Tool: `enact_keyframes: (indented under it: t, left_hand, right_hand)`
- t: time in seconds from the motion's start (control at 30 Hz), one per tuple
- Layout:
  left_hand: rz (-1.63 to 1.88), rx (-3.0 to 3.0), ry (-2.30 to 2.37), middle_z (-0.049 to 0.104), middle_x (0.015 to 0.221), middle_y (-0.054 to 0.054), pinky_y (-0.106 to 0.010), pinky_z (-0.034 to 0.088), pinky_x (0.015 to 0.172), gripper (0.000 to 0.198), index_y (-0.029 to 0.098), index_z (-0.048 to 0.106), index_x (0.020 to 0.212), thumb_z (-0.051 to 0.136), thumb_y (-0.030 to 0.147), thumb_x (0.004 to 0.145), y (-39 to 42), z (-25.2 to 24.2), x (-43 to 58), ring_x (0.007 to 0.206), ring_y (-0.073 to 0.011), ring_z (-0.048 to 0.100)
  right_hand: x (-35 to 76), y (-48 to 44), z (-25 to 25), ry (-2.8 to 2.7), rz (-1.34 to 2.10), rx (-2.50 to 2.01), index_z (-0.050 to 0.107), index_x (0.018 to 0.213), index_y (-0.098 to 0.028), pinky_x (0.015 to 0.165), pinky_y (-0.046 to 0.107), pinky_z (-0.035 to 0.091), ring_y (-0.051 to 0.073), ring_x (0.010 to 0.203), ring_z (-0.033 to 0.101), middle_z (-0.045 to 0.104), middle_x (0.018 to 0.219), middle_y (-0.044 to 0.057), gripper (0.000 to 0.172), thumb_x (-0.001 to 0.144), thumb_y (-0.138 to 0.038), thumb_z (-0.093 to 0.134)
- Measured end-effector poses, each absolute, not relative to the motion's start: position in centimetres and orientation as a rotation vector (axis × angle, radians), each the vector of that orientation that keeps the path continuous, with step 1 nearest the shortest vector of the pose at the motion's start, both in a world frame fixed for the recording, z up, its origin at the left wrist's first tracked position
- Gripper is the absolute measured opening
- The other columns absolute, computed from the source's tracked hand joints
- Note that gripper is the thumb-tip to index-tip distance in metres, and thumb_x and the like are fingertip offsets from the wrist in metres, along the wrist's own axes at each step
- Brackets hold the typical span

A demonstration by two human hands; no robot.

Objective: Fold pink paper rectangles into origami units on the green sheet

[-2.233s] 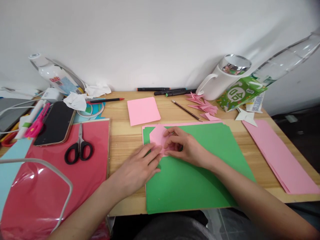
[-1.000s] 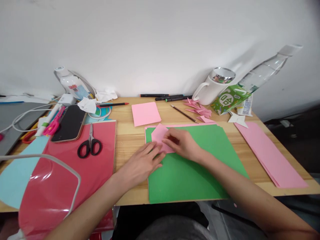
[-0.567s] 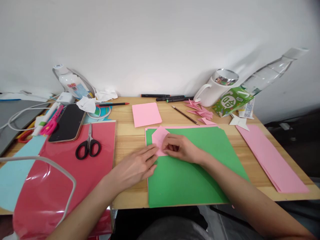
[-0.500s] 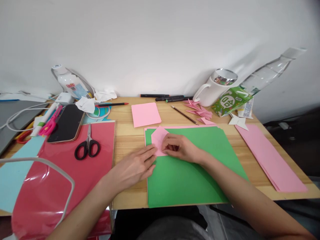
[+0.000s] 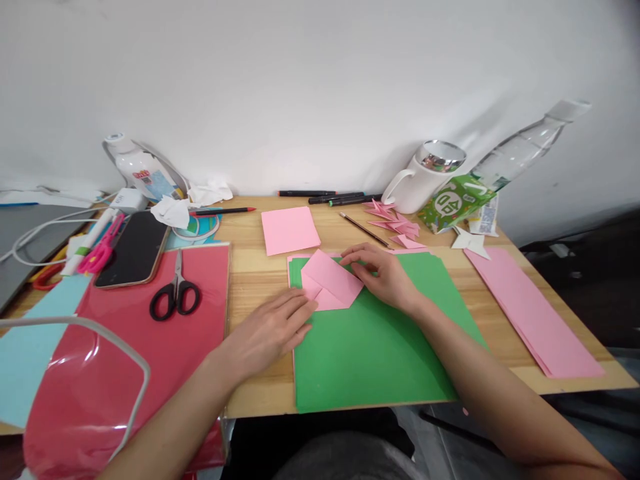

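Note:
A pink sheet of paper [image 5: 333,280], folded at its corners with creases showing, lies on a stack of green paper [image 5: 380,353]. My left hand [image 5: 273,327] rests flat, its fingertips pressing the folded sheet's left side. At the upper right edge of that sheet is my right hand [image 5: 383,273], fingers bent and apart, the fingertips at or just over the edge; nothing is visibly pinched. A pile of square pink sheets [image 5: 291,230] lies just beyond.
Black-handled scissors [image 5: 175,293] and a phone [image 5: 133,250] lie on a red folder [image 5: 195,360] at left. Behind are markers [image 5: 345,199], a pencil [image 5: 367,230], pink folded pieces [image 5: 395,220], a white mug [image 5: 425,177] and a leaning bottle [image 5: 530,143]. Pink strips [image 5: 535,313] lie right.
My right hand has moved up and to the right, off the middle of the folded pink sheet, uncovering more of it. My left hand stays at its left side.

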State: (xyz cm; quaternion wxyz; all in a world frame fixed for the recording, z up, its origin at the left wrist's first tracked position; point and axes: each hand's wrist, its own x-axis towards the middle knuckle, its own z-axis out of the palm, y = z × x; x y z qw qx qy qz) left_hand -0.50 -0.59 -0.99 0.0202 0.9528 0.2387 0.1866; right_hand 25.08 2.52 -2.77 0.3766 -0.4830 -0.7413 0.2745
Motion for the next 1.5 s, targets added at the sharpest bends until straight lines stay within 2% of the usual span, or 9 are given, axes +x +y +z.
enact_keyframes:
  t: [0.13, 0.3, 0.47, 0.6, 0.77, 1.03, 1.23, 1.37, 1.5]
  left_hand:
    - [0.492, 3.031, 0.844, 0.064, 0.112, -0.014, -0.042, 0.051, 0.096, 0.028, 0.01, 0.056, 0.114, 0.039, 0.022, 0.095, -0.4, -1.5, -0.3, 0.112, -0.0252, 0.058]
    - [0.417, 3.058, 0.973, 0.058, 0.125, -0.017, -0.049, 0.04, 0.106, 0.028, 0.009, 0.057, 0.115, 0.043, 0.02, 0.093, -0.1, -2.2, -0.5, 0.128, -0.0305, 0.045]
    - [0.393, 3.038, 1.034, 0.051, 0.134, -0.018, -0.051, 0.038, 0.106, 0.03, 0.009, 0.058, 0.115, 0.04, 0.021, 0.094, -0.1, -2.1, -0.5, 0.134, -0.0308, 0.035]
    - [0.364, 3.046, 1.046, 0.053, 0.131, -0.019, -0.049, 0.042, 0.103, 0.03, 0.008, 0.057, 0.117, 0.042, 0.02, 0.094, -0.2, -2.0, -0.4, 0.13, -0.0318, 0.041]
    - [0.33, 3.051, 0.895, 0.054, 0.131, -0.018, -0.047, 0.038, 0.107, 0.034, 0.007, 0.054, 0.122, 0.04, 0.01, 0.092, -0.4, -2.2, -0.5, 0.13, -0.0276, 0.042]
    - [0.277, 3.057, 0.847, 0.053, 0.131, -0.021, -0.051, 0.04, 0.104, 0.032, 0.009, 0.058, 0.118, 0.052, 0.011, 0.086, -0.5, -1.6, -0.6, 0.13, -0.0352, 0.04]
    - [0.328, 3.022, 0.811, 0.054, 0.129, -0.022, -0.052, 0.044, 0.1, 0.027, 0.008, 0.061, 0.112, 0.049, 0.01, 0.088, -0.6, -1.3, -0.6, 0.128, -0.0356, 0.043]
    - [0.409, 2.988, 0.72, 0.063, 0.117, -0.018, -0.046, 0.048, 0.099, 0.025, 0.006, 0.063, 0.103, 0.043, 0.011, 0.091, -0.7, -1.3, -0.8, 0.12, -0.0299, 0.052]
    - [0.44, 2.932, 0.671, 0.064, 0.116, -0.015, -0.041, 0.05, 0.098, 0.03, 0.007, 0.059, 0.112, 0.036, 0.011, 0.093, -0.9, -1.1, -1.1, 0.119, -0.0252, 0.053]
  right_hand:
    - [24.7, 2.1, -2.4, -1.945, 0.836, -1.102, 0.067, 0.093, -0.02, 0.085, 0.036, 0.047, 0.02, 0.098, 0.058, 0.06, 0.098, 0.007, 0.032, 0.077, -0.002, 0.046]
    - [24.0, 1.2, -2.0, -2.046, 0.89, -1.031, 0.067, 0.098, -0.023, 0.068, 0.027, 0.047, 0.017, 0.091, 0.056, 0.053, 0.102, 0.007, 0.039, 0.077, 0.001, 0.043]
    - [24.1, 0.8, -1.4, -2.273, 0.511, -1.027, 0.071, 0.09, -0.023, 0.068, 0.031, 0.045, 0.019, 0.087, 0.051, 0.048, 0.094, 0.007, 0.019, 0.077, -0.011, 0.064]
    - [24.1, 0.4, -0.5, -2.428, 0.34, -0.929, 0.072, 0.084, -0.021, 0.067, 0.033, 0.043, 0.019, 0.079, 0.05, 0.054, 0.085, 0.006, 0.009, 0.081, -0.019, 0.064]
    - [23.4, 0.0, -0.3, -2.444, 0.81, -0.746, 0.069, 0.086, -0.018, 0.072, 0.029, 0.048, 0.016, 0.081, 0.059, 0.063, 0.093, 0.008, 0.01, 0.086, -0.022, 0.06]
    - [23.4, 0.4, -0.4, -2.224, 1.247, -0.87, 0.066, 0.077, -0.017, 0.065, 0.026, 0.05, 0.014, 0.075, 0.06, 0.064, 0.087, 0.006, 0.011, 0.081, -0.027, 0.066]
    - [23.2, 0.5, -1.1, -2.115, 1.193, -1.043, 0.065, 0.072, -0.015, 0.062, 0.025, 0.045, 0.013, 0.071, 0.057, 0.062, 0.086, 0.007, 0.018, 0.083, -0.029, 0.064]
    - [22.8, 0.3, -1.5, -2.086, 1.101, -1.146, 0.063, 0.068, -0.014, 0.057, 0.024, 0.043, 0.012, 0.068, 0.054, 0.06, 0.087, 0.006, 0.018, 0.08, -0.026, 0.066]
    - [22.6, 0.2, -1.5, -2.036, 1.093, -1.232, 0.063, 0.066, -0.015, 0.054, 0.023, 0.043, 0.01, 0.064, 0.052, 0.059, 0.087, 0.005, 0.015, 0.078, -0.024, 0.067]
